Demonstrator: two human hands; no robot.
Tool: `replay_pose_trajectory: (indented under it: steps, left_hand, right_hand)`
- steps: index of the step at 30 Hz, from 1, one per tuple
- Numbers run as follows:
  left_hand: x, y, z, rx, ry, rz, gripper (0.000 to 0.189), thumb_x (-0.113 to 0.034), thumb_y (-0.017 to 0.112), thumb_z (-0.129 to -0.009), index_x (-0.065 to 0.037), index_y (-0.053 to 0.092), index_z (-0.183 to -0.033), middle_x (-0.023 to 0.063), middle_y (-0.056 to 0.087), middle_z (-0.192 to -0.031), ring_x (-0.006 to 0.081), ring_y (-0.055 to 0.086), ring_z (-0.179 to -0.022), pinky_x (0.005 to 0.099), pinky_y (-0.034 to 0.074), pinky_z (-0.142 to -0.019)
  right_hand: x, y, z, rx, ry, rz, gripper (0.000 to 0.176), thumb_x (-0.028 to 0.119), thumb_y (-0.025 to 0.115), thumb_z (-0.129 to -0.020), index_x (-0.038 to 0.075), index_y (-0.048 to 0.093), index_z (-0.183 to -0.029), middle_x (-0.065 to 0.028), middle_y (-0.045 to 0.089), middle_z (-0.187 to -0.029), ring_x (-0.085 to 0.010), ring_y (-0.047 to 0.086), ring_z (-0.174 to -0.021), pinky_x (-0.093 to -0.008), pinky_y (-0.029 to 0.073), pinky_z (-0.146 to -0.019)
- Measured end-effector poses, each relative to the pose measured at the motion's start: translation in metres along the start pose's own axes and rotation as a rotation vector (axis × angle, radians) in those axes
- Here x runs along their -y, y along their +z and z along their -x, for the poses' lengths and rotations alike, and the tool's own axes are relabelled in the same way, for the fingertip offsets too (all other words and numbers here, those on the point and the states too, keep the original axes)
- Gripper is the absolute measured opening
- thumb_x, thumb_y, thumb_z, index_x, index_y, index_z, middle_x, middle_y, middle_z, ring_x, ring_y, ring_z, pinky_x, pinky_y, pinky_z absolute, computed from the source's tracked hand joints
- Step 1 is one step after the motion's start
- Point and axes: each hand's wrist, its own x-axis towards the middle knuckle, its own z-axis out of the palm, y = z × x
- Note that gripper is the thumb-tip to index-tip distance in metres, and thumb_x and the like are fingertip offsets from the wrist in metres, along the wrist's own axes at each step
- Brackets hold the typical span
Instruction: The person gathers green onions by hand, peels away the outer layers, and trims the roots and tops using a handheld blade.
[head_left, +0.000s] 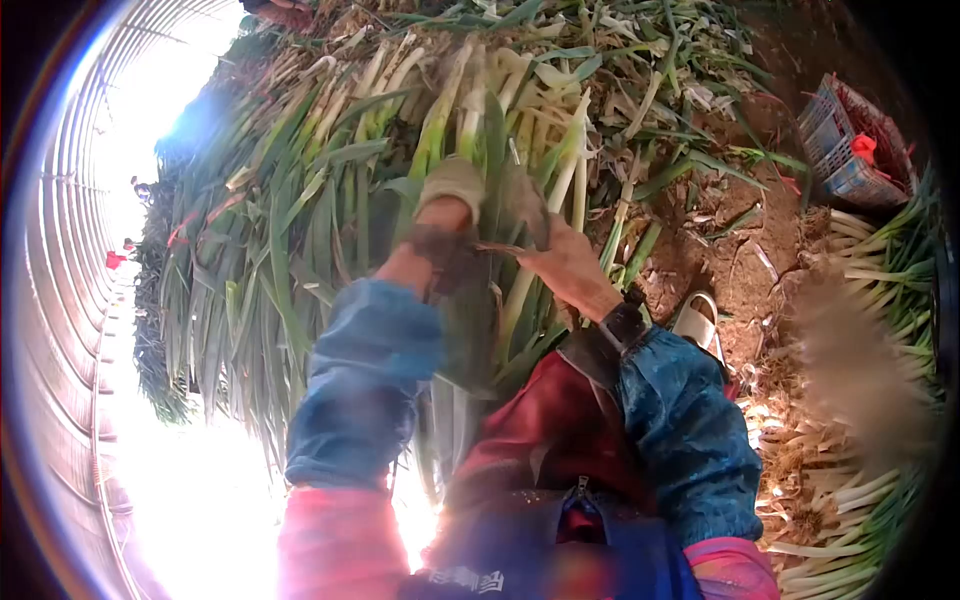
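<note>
My left hand [452, 200], in a pale glove, is closed around a green onion stalk [436, 130] at the edge of a big pile of green onions [330, 150]. My right hand [565, 265] is bare and grips a thin dark strip, perhaps a peeled leaf or a blade [500, 248], that reaches toward the left wrist. Both forearms wear blue sleeve covers. A long stalk [520, 290] runs down between the two hands toward my lap.
A plastic crate [850, 150] with a red item stands at the upper right on bare soil [740, 260]. More trimmed onions lie at the right [880, 290] and lower right [850, 510]. A white slipper [700, 322] sits by my right arm. Greenhouse ribs [70, 250] curve along the left.
</note>
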Motion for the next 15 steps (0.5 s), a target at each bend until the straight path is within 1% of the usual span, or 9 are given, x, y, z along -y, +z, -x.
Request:
replay_pose_trajectory:
  steps: [2, 3, 4, 6, 7, 10, 13, 15]
  left_hand:
    - [0.0, -0.031, 0.025, 0.074, -0.101, 0.318, 0.029, -0.018, 0.067, -0.071, 0.001, 0.068, -0.092, 0.0196, 0.067, -0.092, 0.0267, 0.066, -0.083, 0.0388, 0.052, -0.073]
    - [0.02, -0.024, 0.033, -0.062, -0.007, 0.367, 0.034, -0.011, 0.065, -0.07, 0.003, 0.065, -0.102, 0.0168, 0.066, -0.091, 0.0236, 0.064, -0.081, 0.0359, 0.051, -0.074]
    - [0.037, -0.016, 0.032, -0.06, -0.063, 0.604, 0.038, -0.01, 0.064, -0.072, 0.004, 0.062, -0.107, 0.0167, 0.067, -0.093, 0.0253, 0.064, -0.083, 0.0359, 0.051, -0.075]
    - [0.047, -0.012, 0.039, -0.056, -0.177, 1.079, 0.046, -0.009, 0.062, -0.074, 0.008, 0.057, -0.117, 0.0167, 0.067, -0.097, 0.0286, 0.065, -0.085, 0.036, 0.051, -0.078]
    - [0.053, -0.007, 0.044, -0.066, -0.167, 1.321, 0.047, -0.002, 0.059, -0.075, 0.009, 0.054, -0.12, 0.0133, 0.067, -0.097, 0.0238, 0.065, -0.088, 0.0343, 0.052, -0.079]
    - [0.052, -0.008, 0.053, -0.139, -0.181, 1.389, 0.044, -0.002, 0.059, -0.076, 0.008, 0.057, -0.118, 0.0117, 0.067, -0.098, 0.0214, 0.065, -0.086, 0.0336, 0.053, -0.079]
    - [0.055, -0.007, 0.058, -0.131, -0.203, 1.399, 0.037, -0.003, 0.058, -0.078, 0.006, 0.06, -0.114, 0.0097, 0.067, -0.1, 0.0192, 0.063, -0.089, 0.0315, 0.051, -0.084]
    - [0.083, 0.008, 0.041, -0.12, -0.172, 1.385, 0.033, -0.004, 0.056, -0.08, 0.005, 0.062, -0.112, 0.0085, 0.067, -0.102, 0.0174, 0.062, -0.093, 0.0297, 0.049, -0.087]
  right_hand:
    - [0.004, -0.002, 0.011, 0.014, -0.059, -0.014, 0.047, 0.027, 0.065, -0.077, -0.008, 0.044, -0.102, -0.0307, 0.06, -0.082, -0.0463, 0.06, -0.081, -0.0491, 0.047, -0.074]
    - [0.011, -0.003, 0.017, 0.059, -0.045, -0.006, 0.047, 0.026, 0.065, -0.077, -0.008, 0.044, -0.101, -0.0304, 0.06, -0.08, -0.0464, 0.06, -0.079, -0.0492, 0.047, -0.073]
    - [0.019, -0.003, 0.025, 0.104, -0.029, 0.003, 0.046, 0.026, 0.065, -0.077, -0.007, 0.044, -0.101, -0.0301, 0.06, -0.079, -0.0465, 0.06, -0.078, -0.0493, 0.047, -0.072]
    - [0.026, 0.0, 0.039, 0.18, -0.025, 0.023, 0.045, 0.025, 0.065, -0.077, -0.007, 0.044, -0.101, -0.0295, 0.06, -0.077, -0.0464, 0.061, -0.076, -0.0495, 0.047, -0.072]
    - [0.027, 0.004, 0.045, 0.213, -0.038, 0.034, 0.044, 0.025, 0.065, -0.077, -0.006, 0.044, -0.101, -0.0294, 0.06, -0.077, -0.0462, 0.061, -0.076, -0.0496, 0.047, -0.071]
    - [0.035, 0.005, 0.055, 0.266, -0.04, 0.05, 0.044, 0.024, 0.064, -0.078, -0.006, 0.043, -0.101, -0.0292, 0.06, -0.076, -0.0458, 0.061, -0.076, -0.0498, 0.047, -0.07]
    - [0.031, 0.006, 0.053, 0.264, -0.071, 0.031, 0.045, 0.024, 0.064, -0.077, -0.006, 0.043, -0.102, -0.029, 0.06, -0.076, -0.0459, 0.061, -0.076, -0.0495, 0.047, -0.069]
    - [0.034, 0.006, 0.052, 0.268, -0.061, 0.045, 0.045, 0.024, 0.064, -0.077, -0.006, 0.043, -0.103, -0.0285, 0.06, -0.076, -0.0457, 0.061, -0.075, -0.0492, 0.047, -0.069]
